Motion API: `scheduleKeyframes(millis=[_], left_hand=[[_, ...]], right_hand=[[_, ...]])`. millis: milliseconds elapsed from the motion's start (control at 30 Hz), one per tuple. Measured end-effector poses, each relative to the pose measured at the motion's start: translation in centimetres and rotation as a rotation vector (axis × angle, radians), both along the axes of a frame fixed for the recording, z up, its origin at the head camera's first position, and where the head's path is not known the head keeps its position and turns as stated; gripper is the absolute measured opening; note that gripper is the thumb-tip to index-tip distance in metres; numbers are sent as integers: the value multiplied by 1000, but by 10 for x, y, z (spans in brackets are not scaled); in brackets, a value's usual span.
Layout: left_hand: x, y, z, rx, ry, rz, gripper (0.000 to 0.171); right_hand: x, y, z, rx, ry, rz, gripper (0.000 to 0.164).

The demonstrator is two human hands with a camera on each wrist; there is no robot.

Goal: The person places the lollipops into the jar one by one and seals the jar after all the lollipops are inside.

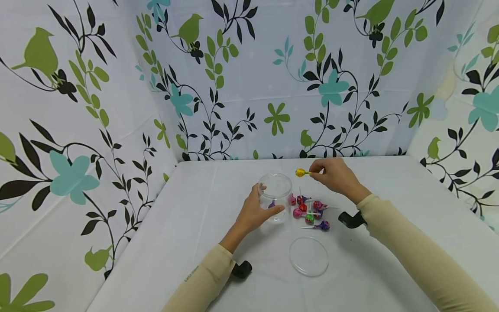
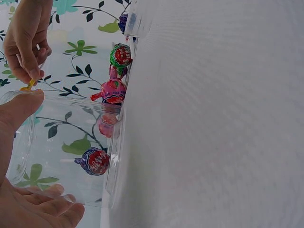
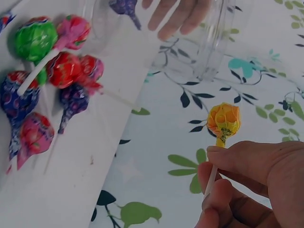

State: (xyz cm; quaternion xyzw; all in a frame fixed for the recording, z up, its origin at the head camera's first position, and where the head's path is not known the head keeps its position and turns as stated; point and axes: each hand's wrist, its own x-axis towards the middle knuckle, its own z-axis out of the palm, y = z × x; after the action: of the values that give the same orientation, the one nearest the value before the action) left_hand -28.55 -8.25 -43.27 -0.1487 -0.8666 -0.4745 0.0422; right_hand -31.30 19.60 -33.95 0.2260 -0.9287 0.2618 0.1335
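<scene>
My left hand [image 1: 253,212] wraps its fingers and thumb around a clear plastic jar [image 1: 277,186] standing on the table, its mouth uncovered. Inside the jar lies a purple lollipop [image 2: 93,161]. Up and to the right of the jar, my right hand [image 1: 334,177] pinches a yellow lollipop [image 3: 224,119] by its stick, between thumb and fingers, with the wrapped head pointing toward the jar's side. Beside the jar lies a loose pile of lollipops in several colours, among them a green one [image 3: 36,40], a red one [image 3: 64,70] and a pink one [image 2: 113,90].
A clear round lid [image 1: 309,256] lies flat on the white table [image 1: 187,242] in front of the pile. One purple lollipop [image 1: 324,225] sits at the pile's near edge. Patterned cloth [image 1: 234,78] hangs behind the table and along its sides.
</scene>
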Motion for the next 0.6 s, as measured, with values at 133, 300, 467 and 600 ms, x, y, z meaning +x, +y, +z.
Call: scheduleKeyframes(millis=[133, 300, 467, 600], left_hand=[[0, 0, -1, -1, -5, 5, 104], [1, 0, -1, 5, -9, 6, 102], [1, 0, 0, 7, -13, 4, 101], [0, 0, 0, 5, -10, 3, 100]], right_hand=[[2, -9, 4, 0, 4, 8, 11], [2, -19, 7, -16, 7, 22, 9], [4, -27, 10, -23, 21, 45, 9], [6, -33, 12, -21, 34, 63, 8]])
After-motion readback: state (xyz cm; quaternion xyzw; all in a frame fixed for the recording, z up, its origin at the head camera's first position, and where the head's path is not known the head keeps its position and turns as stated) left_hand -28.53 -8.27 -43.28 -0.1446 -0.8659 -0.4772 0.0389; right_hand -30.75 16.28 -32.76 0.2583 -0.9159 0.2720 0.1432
